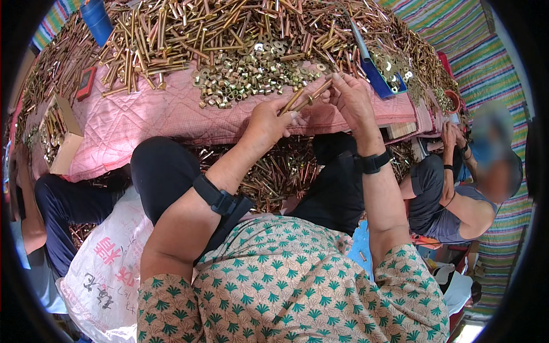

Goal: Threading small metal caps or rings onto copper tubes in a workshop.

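Note:
My left hand [267, 121] is closed around a couple of long brass-coloured bolts [296, 100], which point up and away to the right. At the far end of one bolt, the thumb and fingers of my right hand [353, 102] are pinched together; whether a small part sits between them is too small to tell. Both hands are over the near edge of the pink quilted cloth [171, 123]. Just beyond them lies a heap of short metal nuts or sleeves [246, 74], with a large pile of long bolts [206, 31] behind it.
A blue scoop [384, 80] with washers lies right of my hands. At left are a cardboard box [67, 137] of bolts, a red-framed object [86, 83] and a blue cup [96, 22]. More bolts [263, 177] lie below the cloth. People sit on both sides.

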